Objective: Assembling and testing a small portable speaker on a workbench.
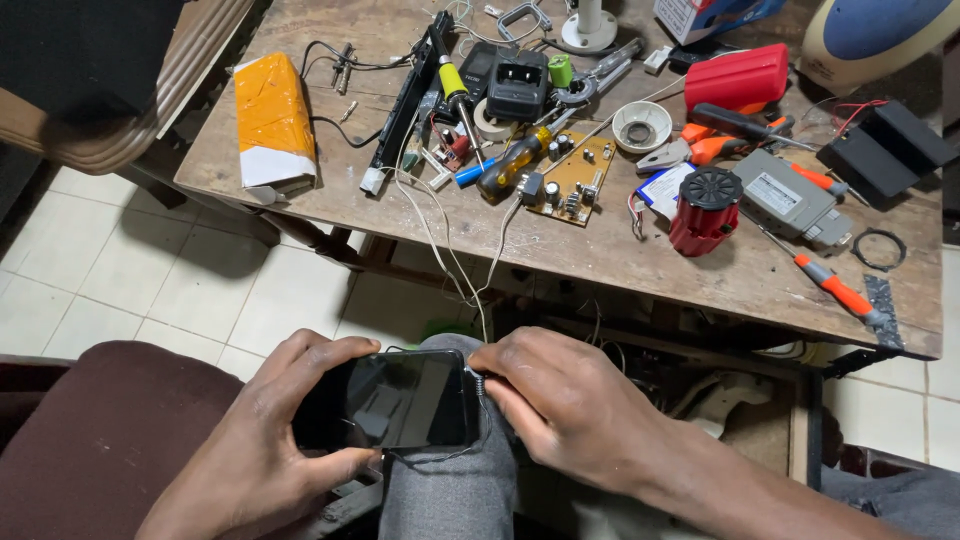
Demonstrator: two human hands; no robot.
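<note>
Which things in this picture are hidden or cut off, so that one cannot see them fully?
Head view:
- Black flat phone: its left end is covered by the left hand.
- Thin white wires: their ends are hidden under the right hand.
- Blue and cream rounded object: cut off by the top edge.

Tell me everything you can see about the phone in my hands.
The phone is a dark, flat slab with a glossy black screen that is off and mirrors the room. It lies sideways, screen up, over the grey trouser knee. The left hand grips its left end; the right hand pinches its right edge, where thin white wires from the wooden table meet it.
</note>
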